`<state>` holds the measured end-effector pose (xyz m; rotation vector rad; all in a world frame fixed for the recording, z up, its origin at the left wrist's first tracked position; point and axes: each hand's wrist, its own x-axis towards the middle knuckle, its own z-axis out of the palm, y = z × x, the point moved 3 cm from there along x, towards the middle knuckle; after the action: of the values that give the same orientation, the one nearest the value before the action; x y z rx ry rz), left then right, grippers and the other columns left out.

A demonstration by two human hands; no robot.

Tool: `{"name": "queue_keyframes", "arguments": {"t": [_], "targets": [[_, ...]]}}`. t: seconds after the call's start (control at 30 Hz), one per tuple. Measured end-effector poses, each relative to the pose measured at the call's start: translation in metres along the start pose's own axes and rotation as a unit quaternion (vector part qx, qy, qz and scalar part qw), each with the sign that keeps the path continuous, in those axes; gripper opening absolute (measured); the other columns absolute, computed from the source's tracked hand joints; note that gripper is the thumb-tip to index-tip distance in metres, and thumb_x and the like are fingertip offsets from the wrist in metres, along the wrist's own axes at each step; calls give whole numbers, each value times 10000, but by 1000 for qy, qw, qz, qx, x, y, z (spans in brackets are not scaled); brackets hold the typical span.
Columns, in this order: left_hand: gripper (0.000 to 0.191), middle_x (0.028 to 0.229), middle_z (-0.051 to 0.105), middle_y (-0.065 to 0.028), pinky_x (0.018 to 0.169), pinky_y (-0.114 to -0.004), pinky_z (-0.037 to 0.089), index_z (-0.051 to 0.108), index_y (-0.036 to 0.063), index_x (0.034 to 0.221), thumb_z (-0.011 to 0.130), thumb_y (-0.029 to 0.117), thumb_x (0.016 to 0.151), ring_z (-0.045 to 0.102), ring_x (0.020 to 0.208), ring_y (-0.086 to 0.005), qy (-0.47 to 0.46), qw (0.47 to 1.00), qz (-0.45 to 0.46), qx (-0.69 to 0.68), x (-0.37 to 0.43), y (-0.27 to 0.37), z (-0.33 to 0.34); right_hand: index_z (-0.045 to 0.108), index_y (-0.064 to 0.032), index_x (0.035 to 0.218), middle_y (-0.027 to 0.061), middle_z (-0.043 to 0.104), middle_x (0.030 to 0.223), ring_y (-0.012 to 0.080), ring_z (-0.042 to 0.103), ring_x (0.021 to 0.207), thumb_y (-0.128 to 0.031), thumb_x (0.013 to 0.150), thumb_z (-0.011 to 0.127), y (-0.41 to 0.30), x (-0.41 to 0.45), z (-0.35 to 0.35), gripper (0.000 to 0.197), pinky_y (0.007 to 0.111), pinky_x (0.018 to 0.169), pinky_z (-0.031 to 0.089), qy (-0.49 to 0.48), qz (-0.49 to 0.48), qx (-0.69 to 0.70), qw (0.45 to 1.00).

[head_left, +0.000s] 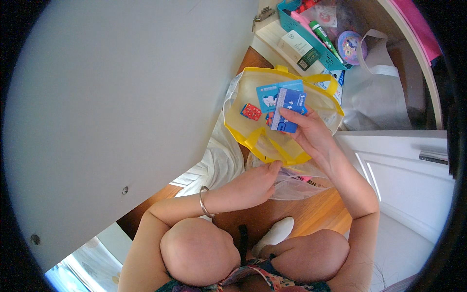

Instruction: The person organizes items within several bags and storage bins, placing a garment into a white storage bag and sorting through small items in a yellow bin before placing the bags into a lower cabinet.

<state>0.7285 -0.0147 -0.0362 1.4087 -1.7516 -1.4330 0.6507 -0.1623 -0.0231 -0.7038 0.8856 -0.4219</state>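
Note:
In my right hand (310,127) is a flat blue printed card or packet (290,109), held by its edge with the thumb on top, above the open mouth of a translucent tote bag with yellow trim (237,133). My left hand (257,184) pinches the near yellow rim of this bag. Inside the bag lies a light-blue card or booklet with a cartoon animal (268,100), partly covered by the held one. A small red patterned packet (251,112) rests left of it. Another small colourful item is mostly hidden under the right hand.
A large pale panel (120,95) fills the left side. Behind the bag, a cabinet shelf holds a teal basket (292,20), a white and green box (299,51) and a round purple tin (351,47). Right of them stands a clear bag (379,98); a white cabinet door (405,164) stands nearer.

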Motion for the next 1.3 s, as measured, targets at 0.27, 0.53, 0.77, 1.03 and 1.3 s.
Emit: {"name": "queue_keyframes", "arguments": {"t": [0.27,0.53,0.77,1.03,1.3], "targets": [[482,1036,541,-302,806,-465,466,339,-57,1240,505,60,803,556,943,-434,4,1000,-2,6,0,5,-4,550,-29,1131,90,631,1074,196,631,963,-62,862,607,0,-1,-2,277,348,872,516,-14,6,11,1000],[431,971,554,-256,766,-442,474,390,-35,1214,519,85,820,575,876,-392,15,1000,6,-9,-1,1,-6,556,-33,1129,82,628,1087,191,623,980,-68,872,594,0,-1,-1,262,346,893,502,-26,18,17,999],[413,892,562,-204,720,-399,476,440,-11,1171,601,157,831,579,816,-330,39,999,22,-15,0,3,-15,555,-31,1129,84,630,1079,190,624,974,-84,864,610,-2,-1,-5,276,334,890,497,-28,27,17,999],[386,841,573,-165,608,-344,467,468,-19,1101,621,243,862,578,672,-257,46,996,-29,-76,2,14,-37,594,-23,1068,102,659,1005,175,639,908,-112,862,616,-8,-14,0,226,297,831,506,-12,4,-23,1000],[212,850,541,-68,416,-197,355,391,24,1136,443,140,966,503,537,-85,247,897,-32,-365,12,2,-68,619,-28,1033,91,666,976,161,647,872,-123,857,627,-7,-21,3,200,291,797,519,-28,19,-13,999]]}}
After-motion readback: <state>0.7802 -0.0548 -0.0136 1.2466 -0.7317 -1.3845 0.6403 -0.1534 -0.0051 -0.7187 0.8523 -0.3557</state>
